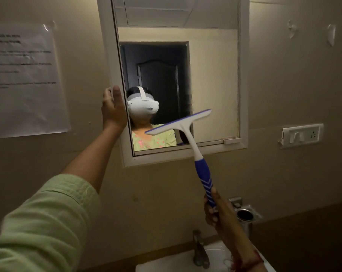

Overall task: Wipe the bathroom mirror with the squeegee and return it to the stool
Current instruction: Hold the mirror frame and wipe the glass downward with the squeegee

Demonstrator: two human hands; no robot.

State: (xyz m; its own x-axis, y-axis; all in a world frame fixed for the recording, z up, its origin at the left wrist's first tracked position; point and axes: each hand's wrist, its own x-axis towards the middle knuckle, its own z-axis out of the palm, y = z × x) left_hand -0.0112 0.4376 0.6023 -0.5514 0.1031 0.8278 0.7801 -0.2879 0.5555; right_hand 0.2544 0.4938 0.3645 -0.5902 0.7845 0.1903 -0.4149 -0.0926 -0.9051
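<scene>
R hand [215, 211] is low, closed tight round the bottom end of the squeegee [187, 138] handle, fingers wrapped on the blue grip. From that fist the handle runs up and a bit to the L: blue w/ white chevron stripes near the hand, then plain white stem. At the top sits the blade head, white w/ a blue edge strip, tilted so its R end is higher than its L end. Blade lies over the lower part of the mirror [215, 85] glass; can't tell if the edge is actually pressed on it.

L hand [113, 107] is up and well to the L of the blade, arm stretched out in a pale green sleeve [44, 218]. Hand is mostly open, fingers straight and together, palm against the mirror's white frame [244, 75] on its L side, thumb at the glass edge. It grips nothing that I can see, just rests on the frame.

Below the R hand: a metal tap [200, 250] and the white basin [166, 262]. Just R of the R hand, a metal cup holder [245, 214] fixed on the wall. Further up and R, a switch plate [301, 135]. Far L of the L hand, a paper notice [25, 81] stuck on the wall, text too blurred to read.
</scene>
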